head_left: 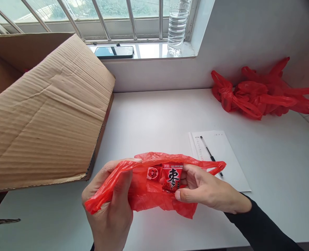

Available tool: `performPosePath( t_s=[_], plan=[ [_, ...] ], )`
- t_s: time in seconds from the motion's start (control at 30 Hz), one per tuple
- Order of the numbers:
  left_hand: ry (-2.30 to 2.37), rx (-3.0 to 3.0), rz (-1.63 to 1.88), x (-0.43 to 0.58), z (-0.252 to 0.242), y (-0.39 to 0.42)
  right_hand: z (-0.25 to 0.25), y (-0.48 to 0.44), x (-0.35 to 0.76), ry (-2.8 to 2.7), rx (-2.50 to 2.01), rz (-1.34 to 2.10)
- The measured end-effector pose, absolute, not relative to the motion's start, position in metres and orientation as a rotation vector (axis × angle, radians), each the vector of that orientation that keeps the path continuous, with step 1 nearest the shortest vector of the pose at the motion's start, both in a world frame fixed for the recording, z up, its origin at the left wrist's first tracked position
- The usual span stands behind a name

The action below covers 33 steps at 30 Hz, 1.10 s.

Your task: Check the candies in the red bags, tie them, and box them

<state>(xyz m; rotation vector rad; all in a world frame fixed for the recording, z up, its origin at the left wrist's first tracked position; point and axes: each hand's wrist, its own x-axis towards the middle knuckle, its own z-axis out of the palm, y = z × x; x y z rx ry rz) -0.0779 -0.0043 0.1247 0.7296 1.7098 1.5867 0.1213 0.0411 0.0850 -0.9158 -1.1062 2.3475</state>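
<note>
A thin red plastic bag (154, 202) is held up over the white table, its mouth spread toward me. My left hand (112, 198) is closed on the bag's left edge, with the film passing between thumb and fingers. At the bag's mouth, my right hand (206, 188) pinches a small red snack packet (172, 177) printed with a large black character, thumb in front and fingers behind. Beside that packet, a second small red wrapped piece (152, 173) with a round emblem shows against the film. Whatever lies deeper in the bag is hidden.
A large open cardboard box (50, 115) stands at the left. Several knotted red bags (261, 94) lie at the back right. A pen (208, 150) rests on white paper (230, 164). On the windowsill are a phone (114, 52) and a water bottle (178, 28).
</note>
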Motion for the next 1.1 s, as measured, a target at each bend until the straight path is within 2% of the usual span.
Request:
performPosePath(
  t_s=[1.1],
  plan=[
    [1.770, 0.770, 1.559, -0.0793, 0.1239, -0.0014, 0.0807, 0.0443, 0.1250, -1.023, -0.850, 2.437]
  ],
)
